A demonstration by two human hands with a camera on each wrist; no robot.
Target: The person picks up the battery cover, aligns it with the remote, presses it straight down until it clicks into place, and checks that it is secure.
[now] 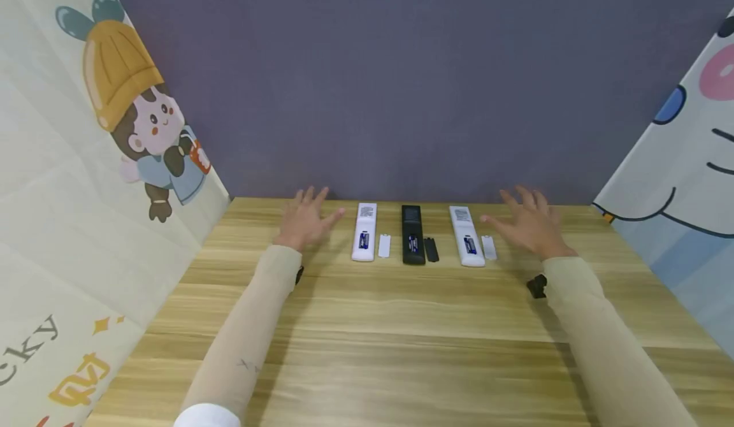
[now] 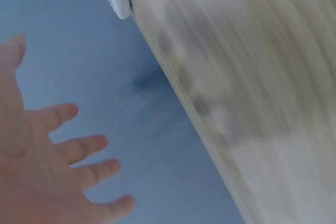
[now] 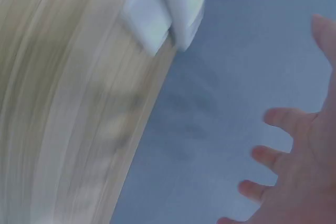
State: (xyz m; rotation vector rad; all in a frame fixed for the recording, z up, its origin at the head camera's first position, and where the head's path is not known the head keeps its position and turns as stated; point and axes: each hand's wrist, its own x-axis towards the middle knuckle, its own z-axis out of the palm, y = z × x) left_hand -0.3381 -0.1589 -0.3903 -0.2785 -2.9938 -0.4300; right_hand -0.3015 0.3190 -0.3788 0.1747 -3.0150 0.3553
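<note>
Three remotes (image 1: pixel 412 225), three battery covers (image 1: pixel 431 250), one wooden table (image 1: pixel 401 325)

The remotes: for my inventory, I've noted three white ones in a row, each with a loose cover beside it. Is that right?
Not quite: the head view shows that the middle remote is black; only the left remote and the right remote are white. There are three in a row, each with a loose cover beside it.

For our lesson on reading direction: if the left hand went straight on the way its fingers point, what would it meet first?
Probably the dark backdrop beyond the table. The nearest white remote lies beside the left hand, not ahead of it; the gap to the backdrop is hard to judge.
</note>
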